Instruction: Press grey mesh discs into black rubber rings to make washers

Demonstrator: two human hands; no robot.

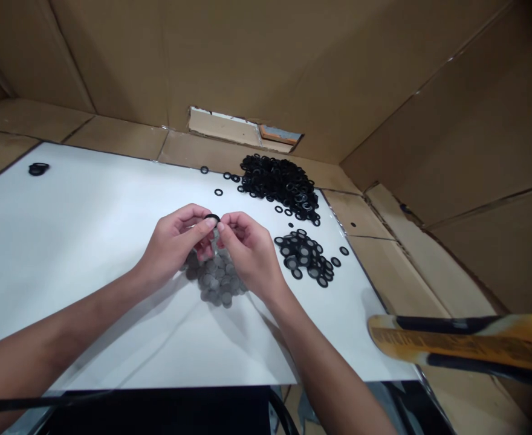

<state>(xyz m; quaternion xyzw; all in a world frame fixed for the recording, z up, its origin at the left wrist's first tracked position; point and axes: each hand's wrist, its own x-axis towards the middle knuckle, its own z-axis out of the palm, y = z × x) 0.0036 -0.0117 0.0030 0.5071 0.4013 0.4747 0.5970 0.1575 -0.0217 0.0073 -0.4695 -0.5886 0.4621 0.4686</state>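
Note:
Just above the middle of the table, my left hand (173, 235) pinches a black ring (212, 217) between thumb and fingers. My right hand (252, 251) touches the same ring from the other side, its thumb and fingertips closed at the edge. Part of the ring is hidden by the fingertips. Beneath both hands lies a heap of small grey discs (220, 281). To the right is a group of black rings with grey centres (306, 257). Beyond the hands spreads a large pile of black rings (279, 184), with a few loose ones near it.
The white tabletop (98, 223) is surrounded by cardboard walls (248, 66). A few black rings (38, 169) lie at the far left corner. A yellow and black object (460, 341), blurred, juts in over the right edge. The back wall has a cut-out slot (225, 127).

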